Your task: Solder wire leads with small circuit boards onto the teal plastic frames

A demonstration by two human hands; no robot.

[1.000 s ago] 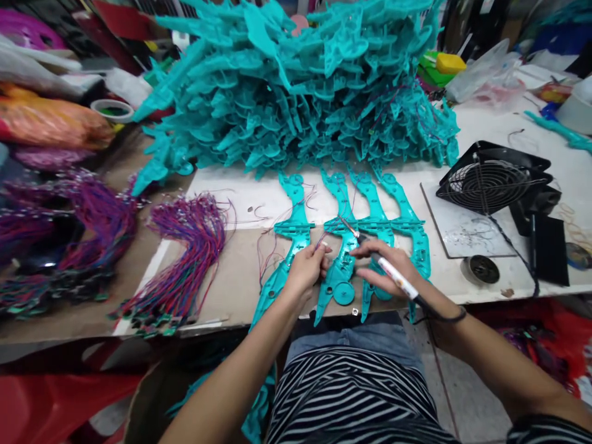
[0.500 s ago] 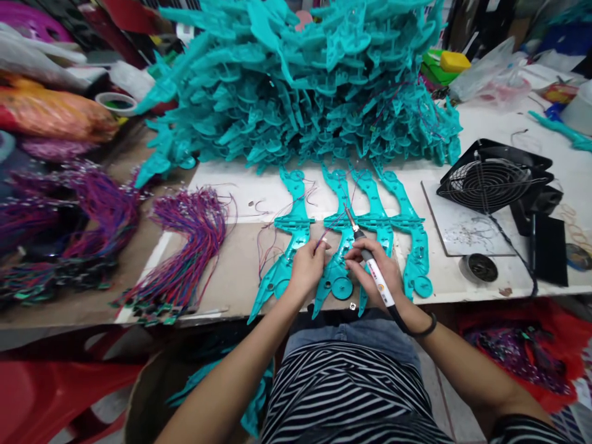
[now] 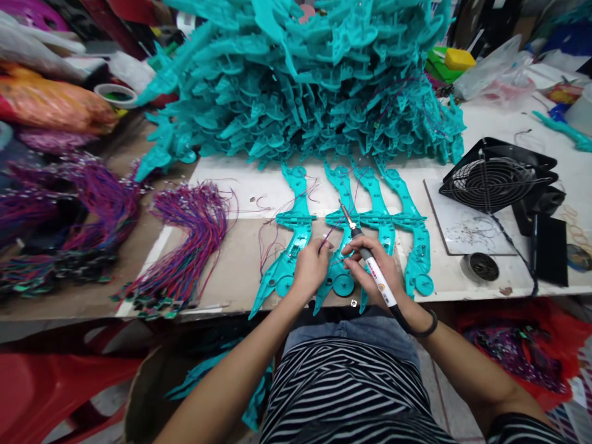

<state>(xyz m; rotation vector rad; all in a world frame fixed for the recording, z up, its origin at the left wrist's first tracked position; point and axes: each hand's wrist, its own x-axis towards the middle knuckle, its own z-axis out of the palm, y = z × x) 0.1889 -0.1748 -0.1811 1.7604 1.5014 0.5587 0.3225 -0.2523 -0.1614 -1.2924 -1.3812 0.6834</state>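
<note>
Presently, the left hand (image 3: pixel 311 266) is located in the centre of the frame, and its thumb and fingers are pressed together, pinching thin purple wires (image 3: pixel 329 234) which rise from the fingertips toward the upper right. Just beside it, the right hand (image 3: pixel 392 271) has its fingers closed around a soldering iron (image 3: pixel 378 276) with a white and black handle, held like a pen; whether its fingertips pinch also a wire, I cannot tell. The metal tip of this iron points to the upper left, over the second turquoise plastic shell (image 3: pixel 335 217) from the left, and I cannot tell if it touches anything. This shell lies in a row of four, in the middle of the frame, below a large heap of turquoise shells (image 3: pixel 287 92). A small white square piece (image 3: pixel 354 303) is near the table edge, below the hands. On the left side of the frame there lies a bundle of purple and red wires (image 3: pixel 185 240); on the right side, a black fan (image 3: pixel 493 179) stands tilted above a round tin (image 3: pixel 481 267).
</note>
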